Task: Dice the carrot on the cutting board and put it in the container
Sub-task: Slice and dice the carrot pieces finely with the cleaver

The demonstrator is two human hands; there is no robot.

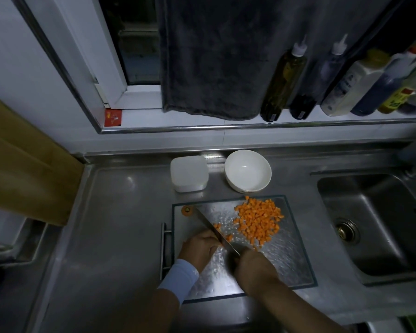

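Observation:
A glass cutting board (288, 258) lies on the steel counter. A pile of diced carrot (258, 219) covers its far right part. My right hand (255, 266) grips the handle of a knife (211, 228) whose blade runs diagonally to the far left. My left hand (198, 247) sits with curled fingers against the blade, holding down the last carrot strips (227, 237), mostly hidden under the fingers. A few cut pieces (217, 226) lie beside the blade. Beyond the board stand a white plastic container (188, 173) and a white bowl (247, 170), both empty.
A sink (375, 227) lies to the right of the board. Several bottles (283, 80) stand on the window ledge behind, beside a hanging dark towel (214, 56). A brown board (22, 164) leans at the left.

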